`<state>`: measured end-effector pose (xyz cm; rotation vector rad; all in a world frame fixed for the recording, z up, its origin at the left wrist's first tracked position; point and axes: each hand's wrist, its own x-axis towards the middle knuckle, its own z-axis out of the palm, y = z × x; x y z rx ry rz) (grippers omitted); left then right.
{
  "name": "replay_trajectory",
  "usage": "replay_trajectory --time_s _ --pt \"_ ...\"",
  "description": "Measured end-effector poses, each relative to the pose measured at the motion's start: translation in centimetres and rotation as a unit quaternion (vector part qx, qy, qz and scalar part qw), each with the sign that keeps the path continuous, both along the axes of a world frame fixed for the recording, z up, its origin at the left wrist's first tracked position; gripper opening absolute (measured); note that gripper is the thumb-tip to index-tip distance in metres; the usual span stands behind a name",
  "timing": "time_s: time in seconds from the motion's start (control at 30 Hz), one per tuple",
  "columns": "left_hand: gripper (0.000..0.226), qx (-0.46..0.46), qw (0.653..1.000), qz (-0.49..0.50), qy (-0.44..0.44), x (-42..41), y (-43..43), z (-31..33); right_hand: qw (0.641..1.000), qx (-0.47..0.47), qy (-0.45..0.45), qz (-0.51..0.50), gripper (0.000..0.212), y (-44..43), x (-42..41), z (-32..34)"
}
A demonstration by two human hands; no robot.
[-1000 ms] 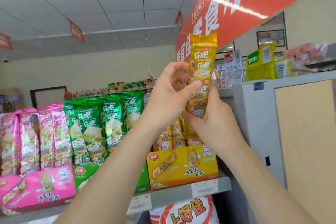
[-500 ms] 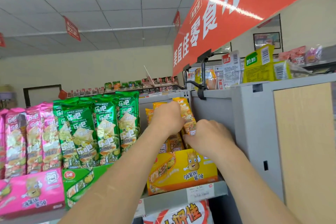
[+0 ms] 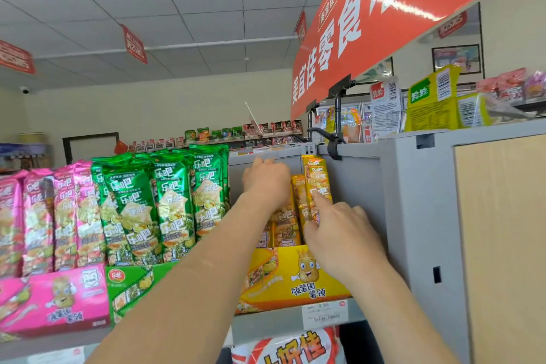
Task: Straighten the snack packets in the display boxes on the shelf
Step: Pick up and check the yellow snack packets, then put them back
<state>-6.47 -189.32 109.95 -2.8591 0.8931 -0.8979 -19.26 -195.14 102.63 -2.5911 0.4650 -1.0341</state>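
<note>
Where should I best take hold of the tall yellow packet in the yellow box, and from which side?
Probably pinch the tall yellow packet at its top from the front: it stands upright, higher than the other yellow packets, beside the grey panel.

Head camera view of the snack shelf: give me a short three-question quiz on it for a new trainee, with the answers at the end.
1. True or false: the yellow display box stands at the right end of the shelf, beside the grey panel.
2. The right hand touches packets of which colour? A pink, B green, C yellow.
3. Fill in: between the pink display box and the yellow one stands the ____ one.

Key: 1 true. 2 C, the yellow packets. 3 green, the green display box.
</note>
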Motion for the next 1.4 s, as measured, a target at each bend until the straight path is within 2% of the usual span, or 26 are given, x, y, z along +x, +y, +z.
replay_trajectory --time_s 0.07,0.2,0.27,0.37,0.5,0.57,0.67,0.73,0.83,0.9,0.97,1.03,1.1,1.13,1.17,1.3,1.4 --pt "0.029 0.018 0.999 0.033 0.027 0.6 0.0 0.1 1.0 0.013 -0.016 0.002 0.05 0.1 0.1 -0.2" --pt "0.008 0.091 0.993 0.071 0.028 0.9 -0.1 0.5 0.999 0.02 -0.022 0.023 0.046 0.0 0.3 -0.3" --pt "0.01 0.091 0.993 0.063 0.048 0.8 -0.2 0.6 0.999 0.02 -0.025 0.038 0.042 -0.1 0.3 -0.4" --pt "0.017 0.03 0.998 0.022 0.044 0.3 -0.2 0.7 0.997 0.027 -0.035 0.058 0.036 -0.3 0.4 -0.5" --pt "0.039 -0.082 0.993 -0.082 -0.031 -1.0 0.6 0.5 0.995 0.063 -0.039 0.067 0.041 -0.3 0.4 -0.4" --pt "0.036 -0.168 0.971 -0.164 -0.038 -2.3 1.3 1.1 0.994 0.08 -0.037 0.065 0.041 -0.3 0.3 -0.1" --pt "0.03 -0.285 0.923 -0.252 0.063 -4.8 2.8 1.4 0.994 0.086 -0.029 0.068 0.041 -0.4 0.2 0.6" --pt "0.044 -0.326 0.883 -0.295 0.164 -5.9 4.0 0.5 0.994 0.078 -0.022 0.076 0.051 -0.6 0.2 0.9" --pt "0.087 -0.354 0.845 -0.322 0.239 -6.5 5.2 -1.1 0.995 0.066 0.001 0.078 0.055 -0.9 0.2 1.2" --pt "0.112 -0.365 0.848 -0.291 0.25 -6.6 5.7 -1.5 0.995 0.062 0.024 0.076 0.051 -1.2 0.4 1.7" --pt "0.123 -0.358 0.865 -0.254 0.244 -6.6 5.8 -1.8 0.995 0.064 0.036 0.065 0.046 -1.1 0.6 2.2" --pt "0.111 -0.353 0.874 -0.235 0.238 -6.6 6.0 -2.2 0.998 0.057 0.007 0.03 0.037 -0.8 0.7 2.2" --pt "0.065 -0.349 0.88 -0.233 0.221 -6.5 6.4 -2.5 0.998 0.047 -0.031 -0.01 0.026 -0.6 0.7 1.7" --pt "0.051 -0.352 0.883 -0.228 0.213 -6.5 6.6 -2.6 0.998 0.047 -0.034 -0.019 0.022 -0.5 0.5 1.4" --pt "0.047 -0.357 0.882 -0.229 0.208 -6.5 6.8 -2.7 0.998 0.049 -0.027 -0.018 0.018 -0.6 0.4 1.3" --pt "0.055 -0.39 0.858 -0.276 0.187 -7.0 6.7 -3.7 0.999 0.038 0.027 0.02 0.013 -0.6 -0.3 1.7" --pt "0.067 -0.445 0.829 -0.314 0.125 -7.5 6.5 -4.2 0.999 0.017 0.044 0.021 0.019 -0.3 -0.8 1.5"
